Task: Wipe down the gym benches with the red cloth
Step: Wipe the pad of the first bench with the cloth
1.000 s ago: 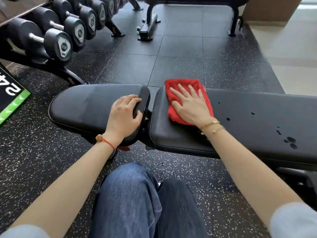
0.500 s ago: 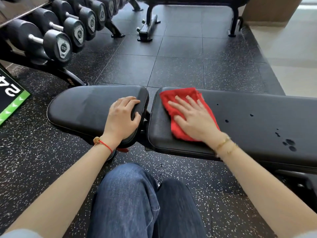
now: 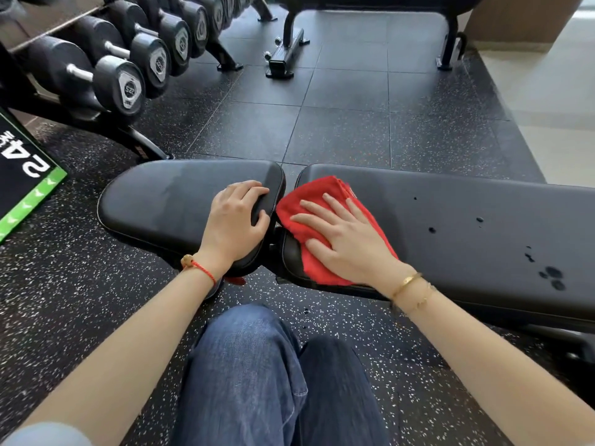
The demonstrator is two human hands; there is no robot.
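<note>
A black padded gym bench lies across the view in two parts: a short seat pad (image 3: 167, 204) on the left and a long back pad (image 3: 467, 226) on the right, with a narrow gap between them. The red cloth (image 3: 309, 201) lies on the left end of the long pad, reaching its near edge. My right hand (image 3: 347, 243) presses flat on the cloth with straight, spread fingers. My left hand (image 3: 235, 223) grips the right end of the seat pad, fingers curled over its edge. Dark wet spots (image 3: 550, 275) dot the long pad to the right.
A rack of black dumbbells (image 3: 128, 69) stands at the back left. Another bench frame (image 3: 286, 49) stands behind on the dark rubber floor. A black and green mat (image 3: 22, 175) lies at the left. My knees in blue jeans (image 3: 267, 375) are just below the bench.
My right hand has slid the red cloth leftward and toward me along the long pad, up to its left end. My left hand has kept its grip on the seat pad.
</note>
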